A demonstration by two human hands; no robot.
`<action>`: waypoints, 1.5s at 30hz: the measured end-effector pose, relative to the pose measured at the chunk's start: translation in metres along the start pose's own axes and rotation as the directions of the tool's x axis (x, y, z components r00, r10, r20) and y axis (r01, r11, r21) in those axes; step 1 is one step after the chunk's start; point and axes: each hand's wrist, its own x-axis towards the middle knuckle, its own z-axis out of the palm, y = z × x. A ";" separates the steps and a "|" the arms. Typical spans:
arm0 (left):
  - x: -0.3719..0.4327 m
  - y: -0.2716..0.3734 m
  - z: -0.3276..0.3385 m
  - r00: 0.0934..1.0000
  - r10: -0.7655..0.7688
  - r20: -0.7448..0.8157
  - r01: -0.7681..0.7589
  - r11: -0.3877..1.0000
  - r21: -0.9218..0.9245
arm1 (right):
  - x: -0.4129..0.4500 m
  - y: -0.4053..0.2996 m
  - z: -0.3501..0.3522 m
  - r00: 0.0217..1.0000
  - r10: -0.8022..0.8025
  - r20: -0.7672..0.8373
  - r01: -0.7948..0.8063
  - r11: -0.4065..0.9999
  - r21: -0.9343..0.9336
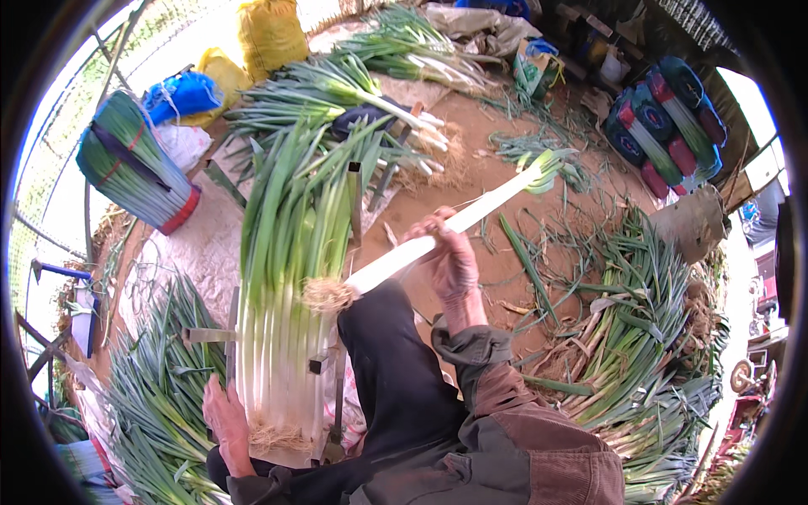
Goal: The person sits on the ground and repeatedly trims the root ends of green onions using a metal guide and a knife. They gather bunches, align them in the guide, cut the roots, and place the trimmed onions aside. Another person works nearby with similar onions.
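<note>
My right hand (451, 259) grips a thick leek (486, 205) around its white shank. The leek slants up to the right, its root tuft towards me and its short-looking green end away. Below that root tuft, a row of long leeks (284, 341) lies in a metal frame (211, 335), with roots at my end and green leaves pointing away. My left hand (226, 423) is beside the frame's left edge, near the roots of the row. Its fingers are extended and nothing shows in it; whether it touches the frame, I cannot tell.
Loose leeks (158, 385) are heaped at left, and a larger pile (631, 353) is at right. More leeks (410, 129) lie ahead. A wrapped leek bundle (136, 164) leans at left; several bundles (669, 126) are stacked far right. Leaf scraps (536, 271) litter the dirt floor.
</note>
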 end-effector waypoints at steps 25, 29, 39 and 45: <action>-0.133 0.063 -0.008 0.945 0.291 -0.150 -0.325 0.888 -0.324 | 0.023 0.079 0.040 0.956 0.183 -0.229 -0.029 0.836 0.548; -0.146 0.050 0.013 0.950 0.278 -0.143 -0.312 0.870 -0.381 | 0.018 0.073 0.042 0.947 0.207 -0.246 -0.068 0.876 0.478; -0.128 0.043 -0.003 0.940 0.226 -0.258 -0.312 0.875 -0.370 | 0.012 0.079 0.042 0.980 0.190 -0.061 -0.171 0.957 0.234; -0.133 0.030 0.010 0.878 0.178 -0.444 -0.323 0.905 -0.277 | 0.011 0.084 0.048 0.962 0.262 0.073 -0.264 0.964 0.014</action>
